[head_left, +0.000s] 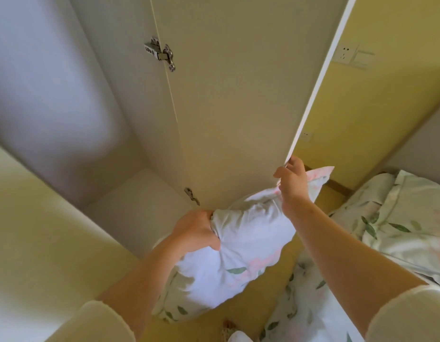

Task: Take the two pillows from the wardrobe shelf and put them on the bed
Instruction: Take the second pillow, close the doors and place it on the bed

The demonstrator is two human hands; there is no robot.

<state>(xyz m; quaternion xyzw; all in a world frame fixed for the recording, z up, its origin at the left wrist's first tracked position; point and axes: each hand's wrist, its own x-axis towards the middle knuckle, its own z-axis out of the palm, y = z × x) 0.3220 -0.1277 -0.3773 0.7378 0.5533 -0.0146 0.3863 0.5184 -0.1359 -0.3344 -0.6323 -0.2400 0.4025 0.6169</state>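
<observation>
A white pillow (238,255) with green leaves and pink print hangs in front of the open wardrobe, below the shelf (130,213). My left hand (196,230) is clenched on its left upper edge. My right hand (291,183) is curled around the bottom corner of the open wardrobe door (226,107), with the pillow's far corner just behind it. A second pillow (409,213) in the same print lies on the bed (310,309) at the right. The shelf shows nothing on it.
The door stands between me and the yellow wall, where sockets (347,54) are mounted. Metal hinges (164,55) sit on the door's inner edge. A wardrobe side panel (41,243) fills the lower left. A slippered foot (236,334) shows on the floor.
</observation>
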